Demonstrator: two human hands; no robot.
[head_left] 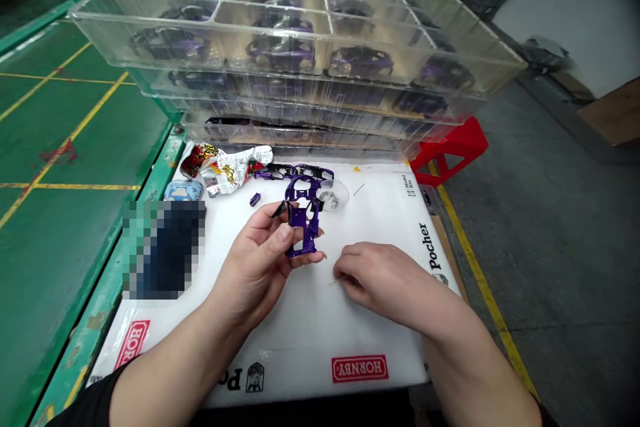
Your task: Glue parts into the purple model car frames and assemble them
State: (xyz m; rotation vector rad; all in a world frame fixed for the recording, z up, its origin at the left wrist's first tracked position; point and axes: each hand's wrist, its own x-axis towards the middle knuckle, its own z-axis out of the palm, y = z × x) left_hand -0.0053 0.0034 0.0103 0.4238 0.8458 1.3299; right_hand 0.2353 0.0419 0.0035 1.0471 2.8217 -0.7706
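My left hand (267, 250) is closed on a purple and black plastic model-car body part (299, 217), thumb in front and fingers behind, held up over the white board. To its right, my right hand (363, 273) is low over the board, fingertips pinched on a thin pale stick (337, 279). Just beyond the held part lie another purple car part (317, 172) and a small clear round dish (333, 196) with greyish contents. A tiny purple piece (255, 199) rests to the left.
Stacked clear divided trays (300, 73) with purple car bodies stand at the back. A crumpled foil wrapper (230, 170), a blue-and-white object (183, 191) and a blurred dark item (170, 250) lie left. Another thin stick (359, 189) lies behind. A red bracket (453, 150) is right.
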